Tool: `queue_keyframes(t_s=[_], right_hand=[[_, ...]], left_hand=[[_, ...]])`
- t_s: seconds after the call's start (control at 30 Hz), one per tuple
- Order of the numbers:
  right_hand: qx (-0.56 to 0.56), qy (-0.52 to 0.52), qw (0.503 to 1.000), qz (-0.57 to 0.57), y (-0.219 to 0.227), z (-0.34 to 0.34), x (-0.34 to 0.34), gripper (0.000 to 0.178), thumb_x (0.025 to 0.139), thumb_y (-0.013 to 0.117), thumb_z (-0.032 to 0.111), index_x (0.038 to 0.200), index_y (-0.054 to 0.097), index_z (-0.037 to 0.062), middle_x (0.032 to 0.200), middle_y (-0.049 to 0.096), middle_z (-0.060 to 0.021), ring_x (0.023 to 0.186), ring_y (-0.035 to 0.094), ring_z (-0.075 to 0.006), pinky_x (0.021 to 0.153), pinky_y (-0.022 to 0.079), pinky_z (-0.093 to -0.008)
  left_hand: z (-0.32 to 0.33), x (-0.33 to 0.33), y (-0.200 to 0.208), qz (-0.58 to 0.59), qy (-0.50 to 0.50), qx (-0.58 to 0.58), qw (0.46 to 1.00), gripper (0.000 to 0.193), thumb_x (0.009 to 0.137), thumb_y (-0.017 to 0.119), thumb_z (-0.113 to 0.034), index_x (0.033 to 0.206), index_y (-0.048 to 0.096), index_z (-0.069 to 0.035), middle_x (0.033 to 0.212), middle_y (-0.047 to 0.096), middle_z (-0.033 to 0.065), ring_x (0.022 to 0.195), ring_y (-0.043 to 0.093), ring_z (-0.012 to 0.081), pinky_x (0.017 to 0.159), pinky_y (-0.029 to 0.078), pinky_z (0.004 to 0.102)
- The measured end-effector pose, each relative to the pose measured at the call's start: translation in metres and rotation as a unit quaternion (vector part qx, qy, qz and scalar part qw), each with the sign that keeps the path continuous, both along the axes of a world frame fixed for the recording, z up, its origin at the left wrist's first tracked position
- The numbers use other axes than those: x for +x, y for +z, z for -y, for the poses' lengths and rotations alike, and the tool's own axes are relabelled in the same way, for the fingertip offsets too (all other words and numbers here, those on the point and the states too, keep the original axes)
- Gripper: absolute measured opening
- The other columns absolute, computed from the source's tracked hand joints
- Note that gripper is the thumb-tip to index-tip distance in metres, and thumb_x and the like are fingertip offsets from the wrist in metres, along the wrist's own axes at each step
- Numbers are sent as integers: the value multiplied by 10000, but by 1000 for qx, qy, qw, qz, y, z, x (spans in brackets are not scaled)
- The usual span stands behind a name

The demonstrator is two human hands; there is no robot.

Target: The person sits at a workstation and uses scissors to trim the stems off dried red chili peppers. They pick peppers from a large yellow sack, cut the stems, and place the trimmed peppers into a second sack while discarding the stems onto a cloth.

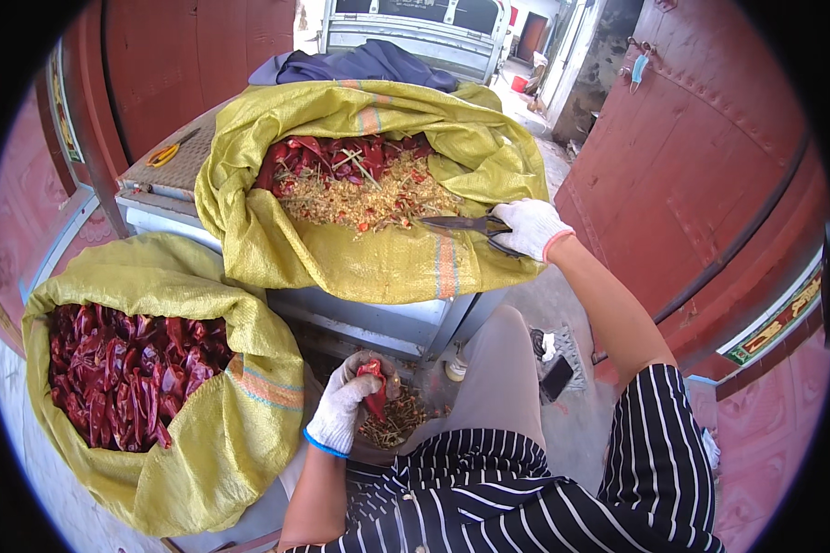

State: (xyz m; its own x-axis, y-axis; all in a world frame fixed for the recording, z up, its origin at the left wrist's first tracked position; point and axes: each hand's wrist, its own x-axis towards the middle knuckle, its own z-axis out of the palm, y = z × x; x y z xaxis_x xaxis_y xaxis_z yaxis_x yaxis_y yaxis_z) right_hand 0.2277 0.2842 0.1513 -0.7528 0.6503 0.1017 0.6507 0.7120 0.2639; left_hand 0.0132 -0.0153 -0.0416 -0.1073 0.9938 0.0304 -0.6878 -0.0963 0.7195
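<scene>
My left hand (343, 402), in a white work glove with a blue cuff, is closed around a dried red chili pepper (374, 385) low in front of me. In a white glove with a pink cuff, my right hand (528, 229) grips the dark handles of a pair of scissors (461, 224). Their blades point left over the yellow woven sack (360, 263). Inside that sack lie chili seeds (364, 200), with red chilies and cut stems behind them. A second yellow sack (203, 452), at lower left, holds many whole dried chilies (124, 378).
The upper sack rests on a vehicle bed, beside yellow-handled scissors (163, 155) and dark blue cloth (355, 66). Cut stems (395, 419) lie below my left hand. A phone (555, 379) and a small jar (456, 369) are near my legs. Red metal doors (692, 157) stand on both sides.
</scene>
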Motion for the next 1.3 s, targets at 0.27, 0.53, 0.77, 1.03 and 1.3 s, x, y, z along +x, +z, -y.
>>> queue_keyframes(t_s=[0.27, 0.53, 0.77, 1.03, 1.3], right_hand=[[-65, -7, 997, 42, 18, -34, -70, 309, 856, 621, 300, 1035, 751, 84, 1059, 720, -202, 1005, 679, -386, 887, 528, -442], [-126, -17, 985, -113, -25, -105, -163, 507, 848, 629, 160, 1349, 585, 95, 1227, 678, -213, 1166, 621, -398, 999, 488, -434], [-441, -45, 837, -321, 5, -85, -175, 349, 834, 670, 129, 1179, 725, 126, 984, 718, -53, 699, 624, -156, 624, 521, -320], [-186, 69, 953, -228, -9, -119, -181, 408, 808, 702, 350, 1139, 745, 116, 1163, 713, -159, 1138, 645, -318, 975, 490, -378], [-156, 49, 978, -128, -4, -55, -216, 496, 761, 737, 435, 1127, 724, 100, 1087, 711, -193, 1053, 655, -374, 947, 497, -443]], left_hand=[[5, -4, -2, 97, -56, 8, 994, 375, 742, 734, -135, 1061, 587, -6, 839, 602, 97, 781, 603, 208, 776, 539, 361], [5, -1, -4, 20, -5, -62, 998, 318, 711, 810, -201, 880, 599, -34, 711, 575, 63, 656, 546, 187, 648, 465, 339], [8, -12, -10, 78, 5, -64, 995, 267, 747, 745, -195, 885, 600, -18, 704, 582, 72, 660, 569, 199, 664, 495, 340], [5, -9, -6, 80, 20, -61, 995, 335, 756, 775, -247, 919, 606, -8, 756, 604, 93, 713, 593, 216, 704, 511, 360], [4, -8, -8, 53, 7, -51, 997, 431, 759, 805, -335, 915, 619, 20, 789, 634, 128, 747, 641, 252, 723, 542, 378]])
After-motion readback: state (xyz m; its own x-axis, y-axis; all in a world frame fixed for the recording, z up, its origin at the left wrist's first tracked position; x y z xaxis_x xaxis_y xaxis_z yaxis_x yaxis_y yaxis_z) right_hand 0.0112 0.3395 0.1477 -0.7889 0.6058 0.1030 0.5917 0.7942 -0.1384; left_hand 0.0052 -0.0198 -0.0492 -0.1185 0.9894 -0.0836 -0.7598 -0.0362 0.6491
